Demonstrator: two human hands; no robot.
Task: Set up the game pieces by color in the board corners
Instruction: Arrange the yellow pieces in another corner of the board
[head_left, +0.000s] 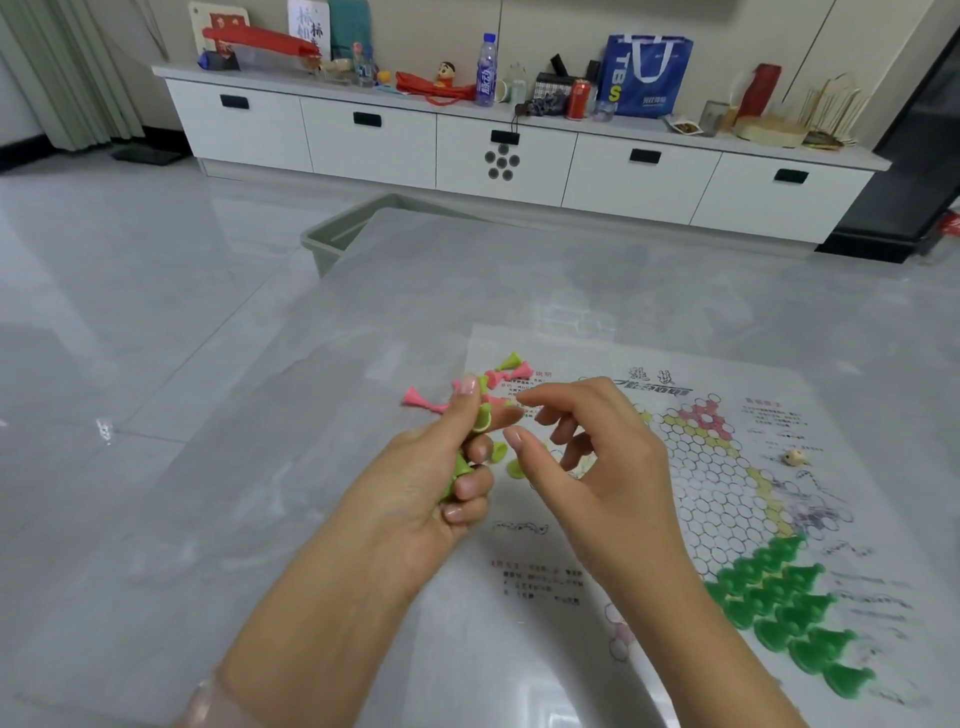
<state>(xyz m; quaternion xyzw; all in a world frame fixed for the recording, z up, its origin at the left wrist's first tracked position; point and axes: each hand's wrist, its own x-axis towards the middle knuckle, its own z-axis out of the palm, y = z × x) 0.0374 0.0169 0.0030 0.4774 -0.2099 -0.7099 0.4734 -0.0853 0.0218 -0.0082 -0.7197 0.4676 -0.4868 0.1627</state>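
A paper game board with a hexagon star grid lies on the grey table. Several dark green pieces fill its near right corner. My left hand is closed around several light green pieces, one pinched at its fingertips. My right hand hovers just right of it, fingers apart and holding nothing. Loose pink pieces and more light green pieces lie in a pile beyond my hands, at the board's far left edge. Two light green pieces rest on the paper under my fingers.
A small die sits on the right part of the board. A grey bin stands past the table's far left corner. A white cabinet with bottles, a can and a blue bag runs along the back wall.
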